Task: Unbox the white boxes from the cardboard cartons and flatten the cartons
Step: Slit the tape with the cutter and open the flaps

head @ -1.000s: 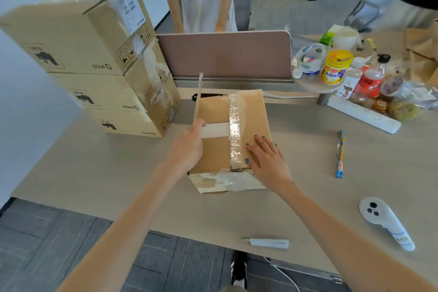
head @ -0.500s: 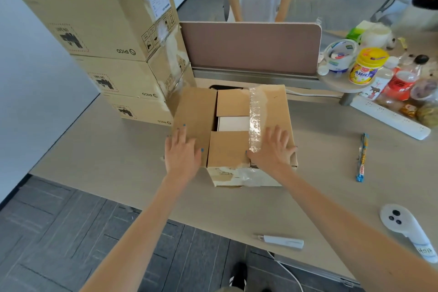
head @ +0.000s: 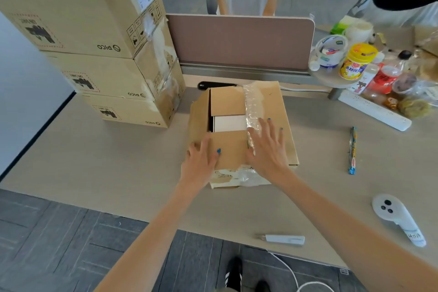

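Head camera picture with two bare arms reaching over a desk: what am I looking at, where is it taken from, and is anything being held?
There is no machine here. A person wears a camera on the head that looks forward and down, so the two arms are their own. The left hand and right hand lie with straight fingers on the flaps of an open carton on the desk; neither holds anything. A white box shows through the gap between the flaps. Three more cartons are stacked at the left. Near the desk's front edge lie a utility knife and a white controller. Snacks and a power strip sit at the right.
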A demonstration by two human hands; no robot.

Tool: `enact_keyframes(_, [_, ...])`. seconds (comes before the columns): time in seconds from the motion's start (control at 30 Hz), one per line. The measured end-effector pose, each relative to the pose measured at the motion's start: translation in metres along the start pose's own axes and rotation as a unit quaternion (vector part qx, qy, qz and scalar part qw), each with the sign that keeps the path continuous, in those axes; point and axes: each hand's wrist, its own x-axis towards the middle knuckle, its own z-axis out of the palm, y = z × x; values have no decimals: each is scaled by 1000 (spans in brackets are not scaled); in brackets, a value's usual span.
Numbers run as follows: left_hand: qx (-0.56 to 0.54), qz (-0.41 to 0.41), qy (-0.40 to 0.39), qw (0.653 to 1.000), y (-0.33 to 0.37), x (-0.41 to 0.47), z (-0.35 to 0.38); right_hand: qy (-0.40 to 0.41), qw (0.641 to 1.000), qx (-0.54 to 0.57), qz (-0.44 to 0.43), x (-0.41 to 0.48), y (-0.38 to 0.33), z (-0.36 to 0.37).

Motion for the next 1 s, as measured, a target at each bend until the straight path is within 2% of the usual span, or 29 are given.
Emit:
enact_keyframes(0.07, [-1,9,-9,1000,-5,2,-1,22,994,-47,-97,0,3,-3])
enact_keyframes(0.1, [-1,10,-12,1000,-6,3,-1,24,991,-71,-110,0,4,-3])
enact_keyframes(0.27, [-4,3,-14,1000,-7,2,0,30,997,-63,-26,-3,1,-6])
enact_keyframes(0.4, [-21,-1,-13,1000,-9,3,0,18,999,-43,-28,-1,-2,-18])
enact_keyframes(0.57, [-32,0,-11,999,-9,3,0,46,998,-28,-41,-6,4,-32])
enact_keyframes(0.67, [4,-2,0,1000,-6,3,-1,28,998,-33,-47,-7,2,-21])
enact_keyframes(0.8, [-8,-5,11,1000,-5,3,-2,6,998,32,-53,-5,-5,0])
enact_keyframes(1.0, [11,27,35,999,-2,29,-4,36,998,52,-27,19,2,13])
